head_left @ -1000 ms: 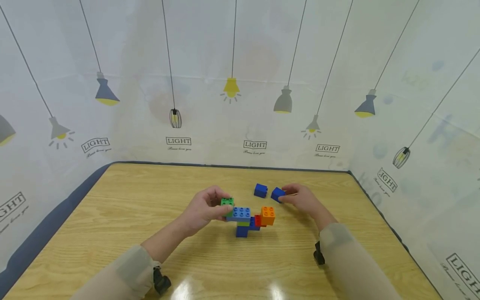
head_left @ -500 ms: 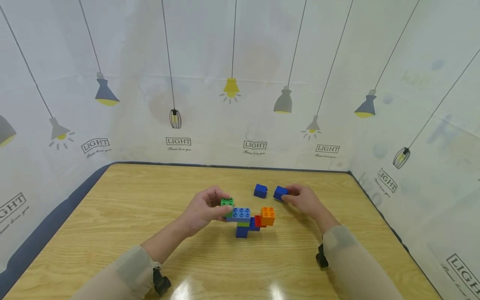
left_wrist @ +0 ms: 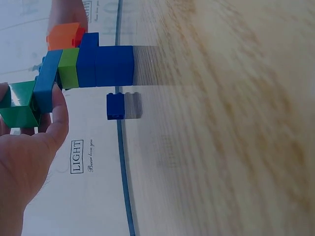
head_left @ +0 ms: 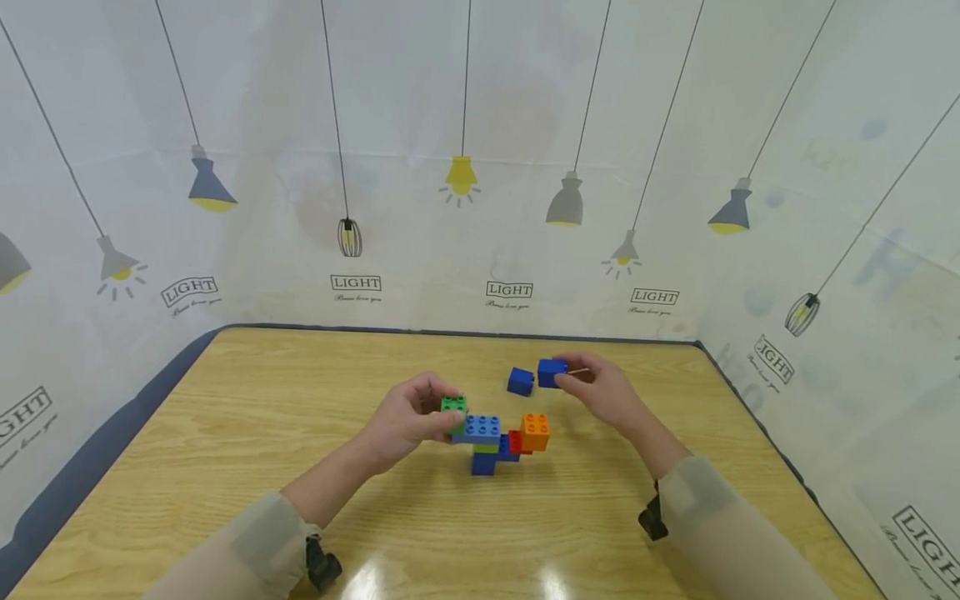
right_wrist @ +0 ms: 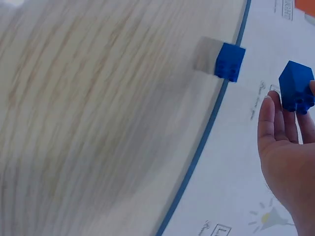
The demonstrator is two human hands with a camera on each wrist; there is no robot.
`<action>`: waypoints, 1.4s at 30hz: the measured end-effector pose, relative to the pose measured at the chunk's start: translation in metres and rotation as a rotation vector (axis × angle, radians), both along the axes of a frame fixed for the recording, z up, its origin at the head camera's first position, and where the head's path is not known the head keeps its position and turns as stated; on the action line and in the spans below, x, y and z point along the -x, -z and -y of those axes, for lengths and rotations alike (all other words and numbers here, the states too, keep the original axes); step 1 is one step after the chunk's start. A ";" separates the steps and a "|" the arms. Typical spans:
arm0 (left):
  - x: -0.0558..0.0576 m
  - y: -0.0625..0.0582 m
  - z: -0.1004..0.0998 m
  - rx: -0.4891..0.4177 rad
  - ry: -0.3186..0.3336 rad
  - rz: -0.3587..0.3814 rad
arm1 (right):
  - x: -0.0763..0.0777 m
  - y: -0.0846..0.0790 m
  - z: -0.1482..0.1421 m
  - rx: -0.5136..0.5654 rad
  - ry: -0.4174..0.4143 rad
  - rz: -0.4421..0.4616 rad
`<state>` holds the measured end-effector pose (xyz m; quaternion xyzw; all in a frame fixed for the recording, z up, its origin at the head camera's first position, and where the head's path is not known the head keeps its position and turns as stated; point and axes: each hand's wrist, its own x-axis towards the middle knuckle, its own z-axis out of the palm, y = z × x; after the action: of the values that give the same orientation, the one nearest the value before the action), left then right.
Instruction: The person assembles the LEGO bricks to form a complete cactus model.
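Observation:
My left hand (head_left: 411, 418) grips the green brick (head_left: 454, 405) end of a small toy-brick build. A light blue brick (head_left: 482, 427) joins the green one, over a lime brick (left_wrist: 69, 68) and a dark blue base brick (left_wrist: 115, 66). A red brick (head_left: 516, 442) and an orange brick (head_left: 536, 432) form the right end of the build. My right hand (head_left: 600, 390) pinches a loose blue brick (head_left: 552, 372) between thumb and fingers, raised off the table; its studs show in the right wrist view. A second blue brick (head_left: 521, 382) lies on the table just left of it.
The wooden table (head_left: 300, 392) ends at a dark blue edge (head_left: 420, 332) at the back. Behind it hangs a white curtain (head_left: 420, 250) printed with lamps. A dark wrist device (head_left: 322, 565) sits at my left cuff.
My right hand has taken hold of the blue brick, lifted it off the table and turned it. My left hand and the build have stayed in place.

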<state>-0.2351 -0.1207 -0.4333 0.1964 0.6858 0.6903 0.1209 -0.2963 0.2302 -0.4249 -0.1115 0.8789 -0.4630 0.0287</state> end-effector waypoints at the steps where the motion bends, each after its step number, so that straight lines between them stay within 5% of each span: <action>1: 0.000 0.000 0.000 0.000 0.001 -0.001 | -0.002 -0.002 0.002 0.008 -0.010 -0.005; 16: -0.002 -0.002 0.000 -0.010 0.003 -0.011 | -0.026 -0.029 0.029 0.090 -0.175 -0.051; 27: -0.002 -0.001 0.000 -0.008 0.000 -0.006 | -0.036 -0.030 0.043 0.139 -0.233 -0.030; 42: -0.001 0.000 -0.001 -0.014 0.004 -0.001 | -0.047 -0.028 0.062 0.051 -0.336 -0.057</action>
<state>-0.2343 -0.1194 -0.4330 0.1992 0.6806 0.6947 0.1204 -0.2493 0.1677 -0.3971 -0.2707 0.8362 -0.4705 0.0781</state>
